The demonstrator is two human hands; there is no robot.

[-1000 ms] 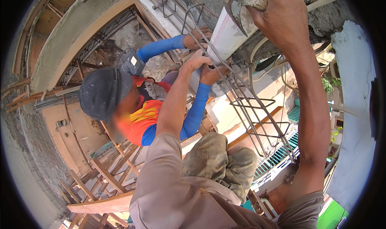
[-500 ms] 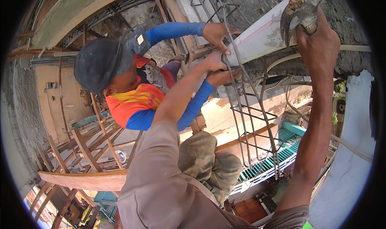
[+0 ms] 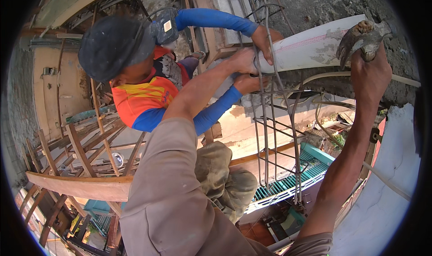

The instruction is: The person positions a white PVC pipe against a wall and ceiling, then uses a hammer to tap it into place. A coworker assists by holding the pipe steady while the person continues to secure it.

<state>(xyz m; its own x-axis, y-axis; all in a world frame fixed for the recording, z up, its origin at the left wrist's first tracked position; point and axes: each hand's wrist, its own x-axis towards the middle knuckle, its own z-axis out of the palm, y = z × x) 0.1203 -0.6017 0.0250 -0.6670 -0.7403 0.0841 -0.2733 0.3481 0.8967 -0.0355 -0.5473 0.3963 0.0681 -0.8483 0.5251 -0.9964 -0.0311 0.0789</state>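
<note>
My right hand point(image 3: 371, 76) grips a claw hammer, its worn metal head point(image 3: 363, 41) against the far end of a white plastic pipe point(image 3: 310, 44); the handle is mostly hidden. My left hand point(image 3: 243, 61) is closed beside a bar of the steel rebar cage point(image 3: 275, 76), at the pipe's near end. Whether its fingers hold the bar or the pipe is hidden. A co-worker's hand point(image 3: 266, 41) lies on the pipe above mine, and the other hand point(image 3: 250, 83) is below it, by the cage.
The co-worker, in a dark cap point(image 3: 114, 47) and orange shirt, leans in from the left. Rough concrete point(image 3: 310, 8) lies behind the pipe. Hoses point(image 3: 326, 75) run beneath it. Further down are a wooden plank point(image 3: 81, 186), timber framing and a green grating point(image 3: 310, 164).
The view has shifted, so the scene sits further left and the hammer and right hand appear lower and further right. The co-worker's upper hand rests further over the pipe. Both my hands keep their grip.
</note>
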